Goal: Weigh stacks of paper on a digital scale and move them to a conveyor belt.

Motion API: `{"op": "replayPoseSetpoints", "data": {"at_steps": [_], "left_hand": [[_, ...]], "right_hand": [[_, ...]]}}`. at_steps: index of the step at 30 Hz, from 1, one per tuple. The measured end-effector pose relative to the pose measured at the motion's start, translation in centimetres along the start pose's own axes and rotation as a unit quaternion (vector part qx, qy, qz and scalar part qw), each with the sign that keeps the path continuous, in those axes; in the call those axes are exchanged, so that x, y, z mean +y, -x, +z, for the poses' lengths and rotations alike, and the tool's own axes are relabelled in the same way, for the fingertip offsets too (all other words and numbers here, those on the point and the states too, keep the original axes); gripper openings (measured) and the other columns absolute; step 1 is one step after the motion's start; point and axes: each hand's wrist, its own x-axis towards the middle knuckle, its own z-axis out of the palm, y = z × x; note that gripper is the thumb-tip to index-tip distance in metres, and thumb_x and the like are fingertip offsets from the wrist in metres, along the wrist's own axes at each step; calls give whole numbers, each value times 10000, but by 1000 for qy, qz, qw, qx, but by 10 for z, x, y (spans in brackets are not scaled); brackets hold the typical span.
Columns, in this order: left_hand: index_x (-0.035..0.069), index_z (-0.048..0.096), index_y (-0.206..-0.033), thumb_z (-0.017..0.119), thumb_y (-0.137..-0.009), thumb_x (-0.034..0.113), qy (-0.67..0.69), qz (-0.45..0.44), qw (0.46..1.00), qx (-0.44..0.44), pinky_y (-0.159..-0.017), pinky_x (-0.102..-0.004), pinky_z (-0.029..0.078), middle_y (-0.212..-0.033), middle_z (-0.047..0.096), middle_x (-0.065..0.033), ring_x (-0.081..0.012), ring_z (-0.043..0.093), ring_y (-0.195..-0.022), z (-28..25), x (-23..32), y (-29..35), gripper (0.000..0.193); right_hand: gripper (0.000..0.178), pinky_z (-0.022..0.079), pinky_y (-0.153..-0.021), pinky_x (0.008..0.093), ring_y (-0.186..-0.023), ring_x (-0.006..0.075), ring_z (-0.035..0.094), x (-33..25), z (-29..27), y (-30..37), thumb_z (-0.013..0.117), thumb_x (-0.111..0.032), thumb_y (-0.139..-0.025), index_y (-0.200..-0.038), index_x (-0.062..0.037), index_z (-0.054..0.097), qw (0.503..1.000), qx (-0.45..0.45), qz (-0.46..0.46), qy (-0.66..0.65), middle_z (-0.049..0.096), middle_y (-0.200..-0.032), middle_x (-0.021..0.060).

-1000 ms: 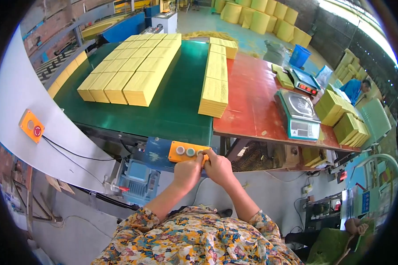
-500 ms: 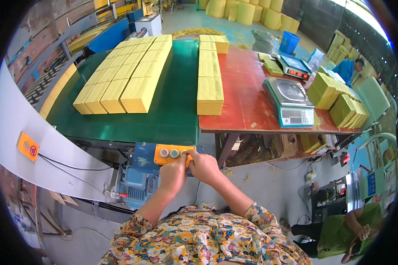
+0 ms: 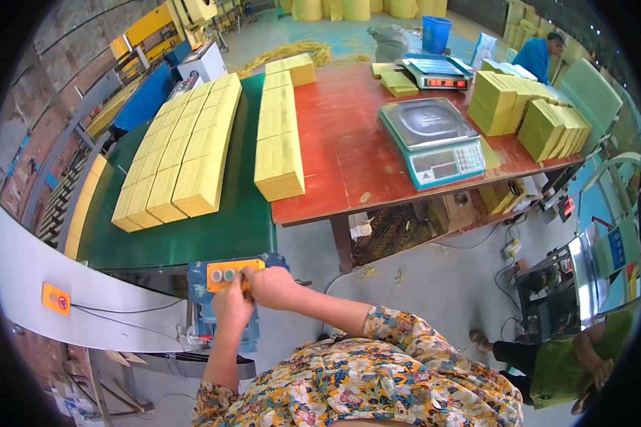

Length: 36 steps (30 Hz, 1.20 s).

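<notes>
An orange control box (image 3: 236,265) with round push buttons sits at the near edge of a green conveyor table (image 3: 214,242). Both my hands meet at the box's right end. My left hand (image 3: 232,307) is closed just below it, its fingertips pressed up by the buttons. Curled over the right end, my right hand (image 3: 275,287) touches the left one. Whatever their fingers pinch is hidden. Beyond the box, long yellow paper stacks (image 3: 185,160) lie side by side on the green surface. Another row of yellow stacks (image 3: 278,142) runs along the seam with the red table (image 3: 342,160).
A teal scale (image 3: 434,160) stands on the red table, a second scale (image 3: 436,71) behind it. Yellow bundles (image 3: 498,103) fill the table's right end. An orange emergency-stop box (image 3: 55,299) is on the white panel at left. People are at far right and lower right.
The view has turned to the right, so the tables and control box appear farther left. Both hands stay together at the box's right end.
</notes>
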Motion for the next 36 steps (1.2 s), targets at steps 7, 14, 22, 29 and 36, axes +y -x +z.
{"op": "replayPoseSetpoints", "data": {"at_steps": [7, 14, 22, 29, 36], "left_hand": [[91, 634, -1170, 652, -812, 130, -9, -96, 995, -26, -734, -503, 511, -884, 701, -190, -395, 669, -842, 2, 10, 2, 361], [80, 629, -1180, 634, -810, 94, -3, -119, 993, -15, -729, -511, 503, -868, 688, -214, -411, 662, -838, 2, 25, 3, 371], [88, 619, -1246, 591, -846, 109, -61, -172, 983, -34, -691, -524, 489, -798, 671, -216, -407, 654, -762, -2, 45, 1, 401], [48, 623, -1239, 624, -890, 89, 196, -78, 973, 93, -673, -352, 496, -789, 657, -122, -216, 612, -709, -36, 118, -111, 351], [23, 610, -1253, 642, -897, 171, 382, 72, 920, 49, -891, -326, 493, -1140, 663, -153, -194, 627, -1034, -2, 156, -364, 386]], "right_hand": [[408, 537, -610, 471, -742, 358, 703, 12, -9, 0, 609, -156, -828, -1219, -68, 530, 996, -66, -55, -31, 705, -824, 188], [369, 528, -619, 465, -758, 363, 699, 21, -37, 8, 598, -133, -829, -1182, -45, 536, 987, -106, -93, -74, 698, -814, 191], [469, 509, -693, 536, -749, 421, 662, 87, -70, 57, 579, -158, -853, -1312, -125, 490, 989, -54, -18, -133, 670, -784, 221], [363, 528, -745, 494, -859, 397, 658, 193, -130, 45, 592, -72, -819, -1180, -39, 605, 978, 181, 42, -91, 681, -918, 210], [375, 465, -956, 465, -1122, 381, 560, 292, -173, 12, 595, -11, -791, -1166, -2, 608, 955, 292, 43, 21, 600, -1188, 207]]}}
